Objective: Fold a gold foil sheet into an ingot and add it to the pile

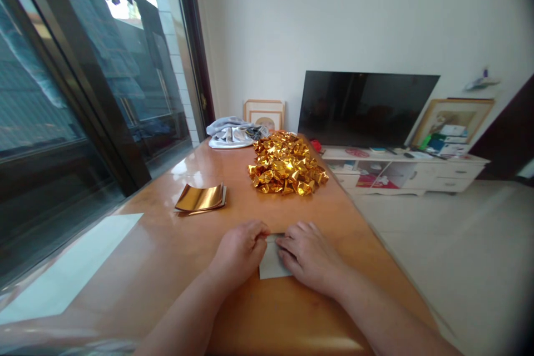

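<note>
Both my hands rest near the near edge of a polished orange-brown wooden table [167, 256]. Between them lies a pale square of paper [271, 260], partly covered by their fingers. My left hand [238, 251] pinches its upper left part, while my right hand [307, 256] grips its upper right part. Farther up the table sits a heap of crumpled, folded gold foil pieces [287, 164]. A stack of gold foil sheets [200, 198], its top sheet curling, lies to the left of the heap.
A crumpled grey-white cloth [233, 133] lies at the table's far end, with a framed picture [263, 114] behind it. A glass sliding door [92, 83] runs along the left. To the right, past the table edge, stand a television [362, 108] and low white cabinet [404, 172].
</note>
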Tool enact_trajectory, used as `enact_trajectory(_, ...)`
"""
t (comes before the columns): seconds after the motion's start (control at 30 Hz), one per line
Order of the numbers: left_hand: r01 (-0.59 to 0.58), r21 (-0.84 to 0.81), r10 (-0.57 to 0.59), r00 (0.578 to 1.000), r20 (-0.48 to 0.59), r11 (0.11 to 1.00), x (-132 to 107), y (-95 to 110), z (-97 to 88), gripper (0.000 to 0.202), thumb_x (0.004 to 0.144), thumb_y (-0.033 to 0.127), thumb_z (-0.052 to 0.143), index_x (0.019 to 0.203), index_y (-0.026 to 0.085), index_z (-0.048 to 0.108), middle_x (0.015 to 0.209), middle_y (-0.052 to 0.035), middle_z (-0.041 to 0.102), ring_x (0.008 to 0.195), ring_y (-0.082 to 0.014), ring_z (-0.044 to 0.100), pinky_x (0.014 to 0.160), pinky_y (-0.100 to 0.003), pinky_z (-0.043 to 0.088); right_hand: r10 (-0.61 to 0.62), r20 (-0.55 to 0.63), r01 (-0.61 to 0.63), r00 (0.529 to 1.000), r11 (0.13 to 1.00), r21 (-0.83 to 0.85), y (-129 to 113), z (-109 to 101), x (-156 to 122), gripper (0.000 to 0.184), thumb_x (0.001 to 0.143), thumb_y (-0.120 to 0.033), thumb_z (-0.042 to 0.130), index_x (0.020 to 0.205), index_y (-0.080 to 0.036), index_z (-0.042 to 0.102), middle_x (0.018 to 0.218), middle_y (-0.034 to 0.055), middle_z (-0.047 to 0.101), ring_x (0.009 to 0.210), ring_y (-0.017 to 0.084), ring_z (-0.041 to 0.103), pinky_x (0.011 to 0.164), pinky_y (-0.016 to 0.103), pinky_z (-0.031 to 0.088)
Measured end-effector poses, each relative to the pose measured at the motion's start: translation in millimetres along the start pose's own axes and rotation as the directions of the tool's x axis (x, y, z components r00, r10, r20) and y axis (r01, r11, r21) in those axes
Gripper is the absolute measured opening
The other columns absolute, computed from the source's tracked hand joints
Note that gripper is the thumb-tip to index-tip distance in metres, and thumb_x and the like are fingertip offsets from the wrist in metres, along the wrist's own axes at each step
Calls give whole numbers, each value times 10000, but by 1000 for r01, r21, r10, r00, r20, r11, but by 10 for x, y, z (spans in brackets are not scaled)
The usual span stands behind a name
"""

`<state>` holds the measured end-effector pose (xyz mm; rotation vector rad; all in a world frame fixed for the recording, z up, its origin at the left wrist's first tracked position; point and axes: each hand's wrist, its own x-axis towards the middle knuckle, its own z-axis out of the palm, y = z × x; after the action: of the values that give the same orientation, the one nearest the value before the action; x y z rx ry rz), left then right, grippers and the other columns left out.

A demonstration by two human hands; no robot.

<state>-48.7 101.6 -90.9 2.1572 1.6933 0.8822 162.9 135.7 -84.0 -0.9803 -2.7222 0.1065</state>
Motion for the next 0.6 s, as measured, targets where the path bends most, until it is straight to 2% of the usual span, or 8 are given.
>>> enact_trajectory(0.1,-90,109,80,992,93,990,-44,91,-3,304,832,116,484,1007,243,696,949,-42,729,905,-218,653,806,-306,453,4,4,-4,1000,1000,19,3,-3,-3,282,988,-333,504,1183,-251,690,974,72,626,958,224,498,827,356,321)
enact_trajectory(0.2,-137,194,109,982,153,971,-46,131,-8,375,818,98,491,1075,253,715,948,-53,729,898,-233,647,816,-335,445,6,0,-6,1000,999,33,5,-8,-8,271,989,-338,500,1150,-246,697,970,72,622,966,226,496,841,360,324)
enact_trajectory(0.4,-167,296,112,975,192,940,-32,155,-24,360,816,91,502,1036,254,736,927,-62,698,907,-231,625,807,-349,401,9,-9,-9,1000,1000,13,22,-14,-19,268,993,-335,489,1120,-237,704,993,82,636,984,237,488,859,373,325)
enact_trajectory(0.6,-156,321,96,976,196,934,-29,170,-28,388,834,100,501,1080,281,740,948,-62,677,944,-244,608,816,-370,380,89,-17,-89,996,996,-25,155,-45,-70,247,980,-329,515,1002,-246,746,936,81,646,961,246,493,815,376,309)
